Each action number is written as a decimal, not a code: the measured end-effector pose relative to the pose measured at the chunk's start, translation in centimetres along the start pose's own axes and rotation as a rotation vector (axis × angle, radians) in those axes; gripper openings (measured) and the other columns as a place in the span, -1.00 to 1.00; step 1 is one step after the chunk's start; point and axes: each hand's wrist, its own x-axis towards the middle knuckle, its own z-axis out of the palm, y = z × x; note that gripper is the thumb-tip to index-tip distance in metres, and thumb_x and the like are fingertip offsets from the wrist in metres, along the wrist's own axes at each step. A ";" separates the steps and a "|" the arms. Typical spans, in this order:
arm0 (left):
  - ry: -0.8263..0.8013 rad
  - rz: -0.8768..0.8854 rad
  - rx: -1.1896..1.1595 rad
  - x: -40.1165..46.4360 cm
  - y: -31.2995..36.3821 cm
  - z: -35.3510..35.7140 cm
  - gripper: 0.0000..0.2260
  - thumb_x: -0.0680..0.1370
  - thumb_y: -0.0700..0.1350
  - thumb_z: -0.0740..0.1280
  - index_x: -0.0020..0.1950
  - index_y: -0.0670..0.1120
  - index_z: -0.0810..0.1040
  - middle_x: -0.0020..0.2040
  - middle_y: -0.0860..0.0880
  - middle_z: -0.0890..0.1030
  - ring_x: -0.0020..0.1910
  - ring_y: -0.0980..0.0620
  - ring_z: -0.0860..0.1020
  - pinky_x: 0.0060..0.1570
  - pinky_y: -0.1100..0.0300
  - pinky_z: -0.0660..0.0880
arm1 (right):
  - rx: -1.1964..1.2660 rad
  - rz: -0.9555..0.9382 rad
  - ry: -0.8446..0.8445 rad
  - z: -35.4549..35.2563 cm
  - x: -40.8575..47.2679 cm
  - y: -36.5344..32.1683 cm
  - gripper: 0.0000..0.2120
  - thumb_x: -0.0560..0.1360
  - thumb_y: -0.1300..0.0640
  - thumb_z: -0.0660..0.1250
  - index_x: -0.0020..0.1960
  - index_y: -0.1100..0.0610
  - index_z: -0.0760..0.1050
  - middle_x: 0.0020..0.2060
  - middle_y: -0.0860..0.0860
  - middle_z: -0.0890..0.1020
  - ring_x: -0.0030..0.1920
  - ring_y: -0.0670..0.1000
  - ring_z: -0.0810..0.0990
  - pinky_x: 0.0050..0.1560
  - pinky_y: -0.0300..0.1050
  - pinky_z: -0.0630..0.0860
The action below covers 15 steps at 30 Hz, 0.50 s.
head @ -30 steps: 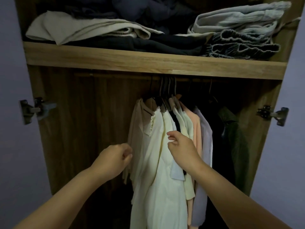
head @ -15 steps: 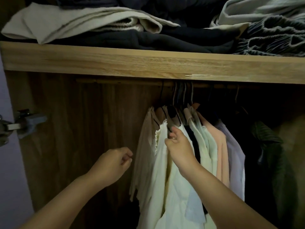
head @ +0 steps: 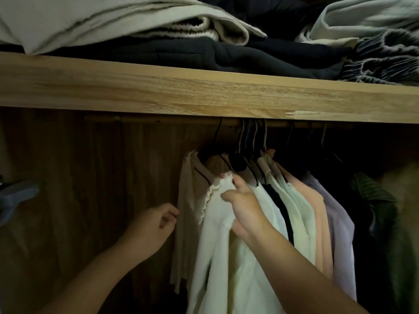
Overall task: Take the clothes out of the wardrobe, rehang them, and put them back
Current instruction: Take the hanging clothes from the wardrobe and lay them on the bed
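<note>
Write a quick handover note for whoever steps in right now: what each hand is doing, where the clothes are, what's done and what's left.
Right hand: grips the cream ruffled top near its collar.
Left hand: loosely curled, holds nothing, beside the beige top.
Clothes: all hanging on the rail; folded piles on the shelf above.
Done: nothing taken out yet.
Left: unhook, rehang, return each.

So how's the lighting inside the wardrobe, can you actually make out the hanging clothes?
Head view: dim overall; the shelf edge catches the most light, pale shirts such as the cream shirt read fine, the far right dark garments sink into shadow, and the right hand looks slightly soft.
</note>
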 end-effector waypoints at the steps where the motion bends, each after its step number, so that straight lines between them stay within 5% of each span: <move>1: -0.004 0.000 -0.007 0.1 -0.2 -0.1 -0.84 0.58 -0.12 0.22 0.10 0.11 0.44 -0.08 0.26 0.44 -0.05 0.27 0.46 -0.22 0.44 0.36 | 0.018 -0.020 -0.011 -0.2 -0.1 -0.4 -0.58 0.49 0.50 0.06 0.11 0.10 0.49 -0.11 0.12 0.63 -0.12 0.11 0.62 -0.03 0.03 0.54; 12: 0.026 0.024 -0.097 1.4 -1.3 -0.4 -0.85 0.59 -0.12 0.22 0.12 0.04 0.48 -0.10 0.22 0.45 -0.09 0.27 0.44 -0.24 0.44 0.33 | -0.014 -0.017 -0.130 -3.7 -5.9 -1.0 -0.50 0.45 0.53 0.04 0.14 0.12 0.55 0.01 0.10 0.68 -0.04 0.18 0.67 -0.11 0.02 0.60; 15: 0.044 0.022 -0.106 1.3 -1.2 0.0 -0.83 0.59 -0.15 0.21 0.15 0.00 0.50 0.04 0.07 0.52 0.00 0.15 0.47 -0.14 0.34 0.38 | -0.111 0.022 -0.185 -5.1 -9.1 -1.2 -0.52 0.37 0.46 0.15 0.18 0.11 0.54 0.09 0.18 0.64 0.00 0.26 0.64 -0.06 0.08 0.59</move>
